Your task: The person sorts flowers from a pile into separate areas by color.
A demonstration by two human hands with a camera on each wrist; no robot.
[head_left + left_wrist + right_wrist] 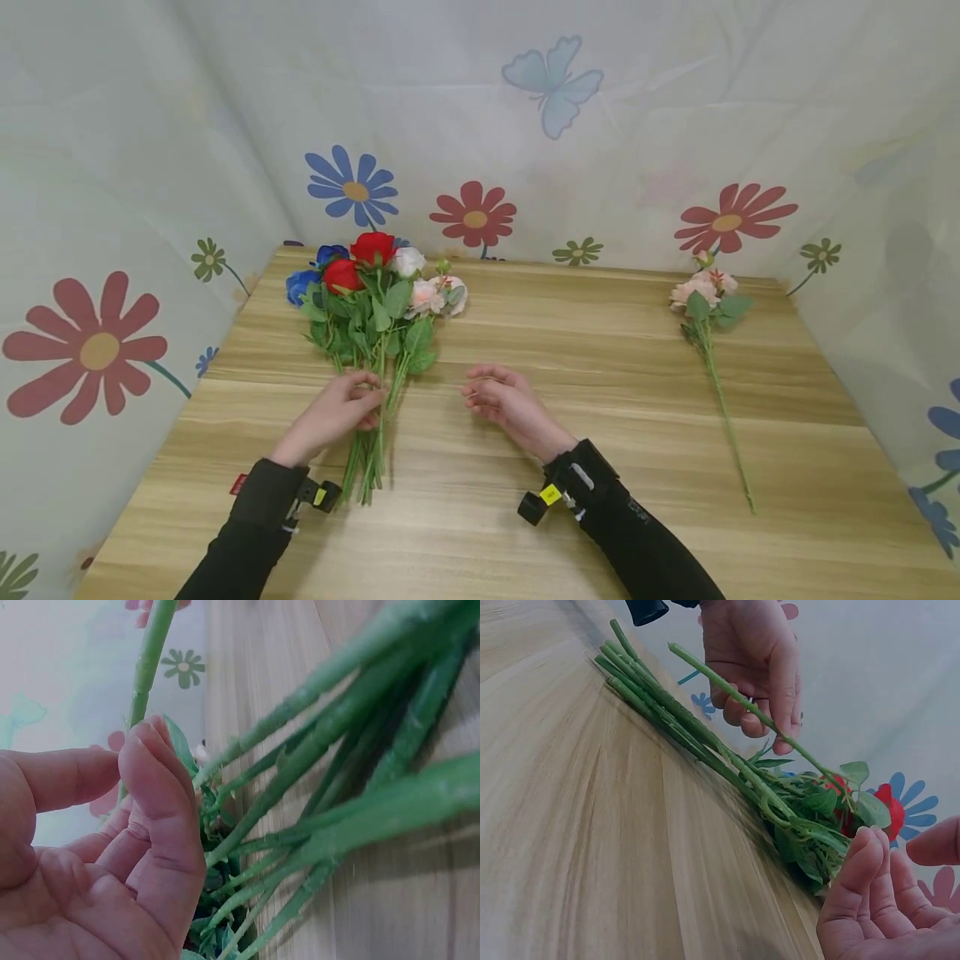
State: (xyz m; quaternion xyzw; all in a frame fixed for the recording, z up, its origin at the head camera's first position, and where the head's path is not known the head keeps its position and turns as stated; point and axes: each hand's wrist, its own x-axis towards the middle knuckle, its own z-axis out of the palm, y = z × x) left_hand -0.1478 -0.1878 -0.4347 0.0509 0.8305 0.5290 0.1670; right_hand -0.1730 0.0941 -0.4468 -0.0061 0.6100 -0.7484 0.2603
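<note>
A white, flower-printed fabric backdrop is hanging behind the pale wood-grain table. The left hand is pinching one slender green stem above the others, seemingly keeping it separate; the loosely curved right hand is holding nothing. Nearby, a red, blue, white and pink flower bundle is lying stems-nearest, probably for easy reach; rightward, a lone pale-pink flower spray is lying well apart.

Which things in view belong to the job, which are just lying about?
In the job:
- left hand, pinching a stem
- flower bunch
- right hand, alongside

Apparently just about:
- pink spray, untouched at right; possibly for later
- patterned backdrop
</note>
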